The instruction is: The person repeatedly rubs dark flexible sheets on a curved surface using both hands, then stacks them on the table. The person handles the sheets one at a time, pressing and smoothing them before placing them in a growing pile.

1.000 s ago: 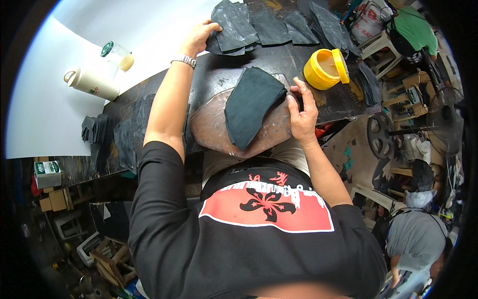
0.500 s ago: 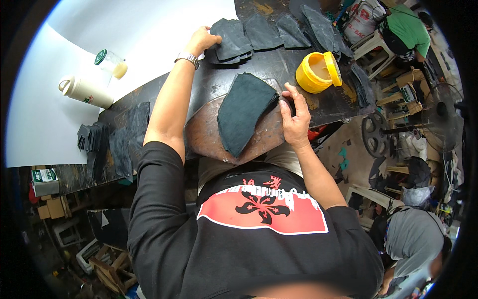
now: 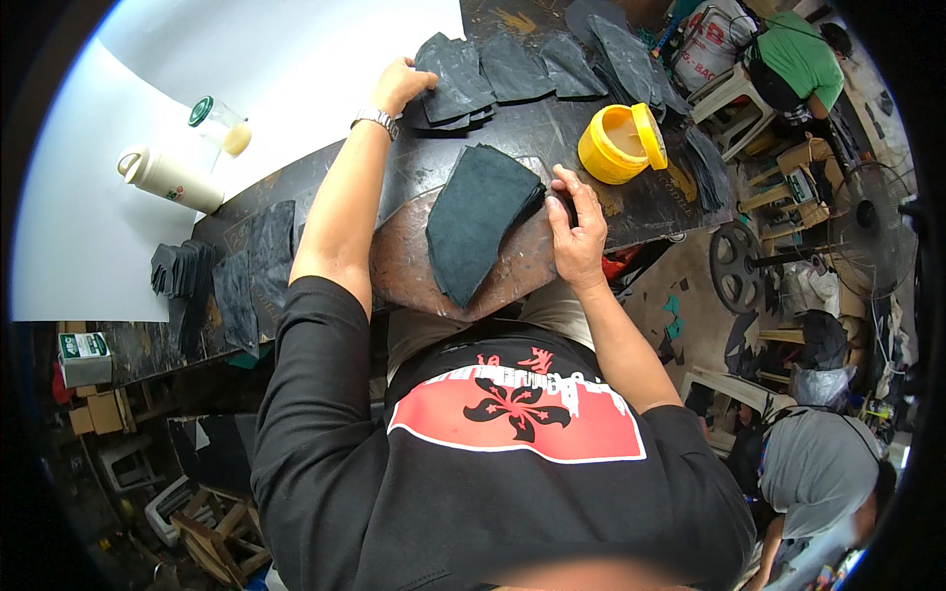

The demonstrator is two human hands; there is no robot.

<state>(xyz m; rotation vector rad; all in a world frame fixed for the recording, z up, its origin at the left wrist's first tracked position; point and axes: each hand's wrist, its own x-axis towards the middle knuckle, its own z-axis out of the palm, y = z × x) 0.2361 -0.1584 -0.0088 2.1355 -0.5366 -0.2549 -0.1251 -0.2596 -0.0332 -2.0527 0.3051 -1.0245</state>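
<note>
My left hand point(image 3: 402, 87) reaches to the far side of the table, its fingertips closed at the left edge of a stack of black leather-like pieces point(image 3: 453, 77). How many layers it grips is hidden. In front of me a stack of dark, curved-sided pieces point(image 3: 480, 222) lies on a worn brown board point(image 3: 399, 251) at the table's near edge. Just right of that stack is my right hand point(image 3: 579, 231), thumb and fingers apart, with nothing visible in it. Beyond it stands an open yellow tub point(image 3: 609, 158) with pale tan contents, its yellow lid point(image 3: 651, 138) tilted against the right side.
More black pieces point(image 3: 517, 71) lie along the far table point(image 3: 532, 123), and others point(image 3: 235, 295) at the left. A cream bottle point(image 3: 168, 180) and a clear jar point(image 3: 219, 125) stand on white sheeting point(image 3: 286, 59). Two people and a fan point(image 3: 872, 217) are at the right.
Both hands keep nearly the same places, the left at the edge of the far stack and the right beside the board's stack. The whole view has shifted slightly.
</note>
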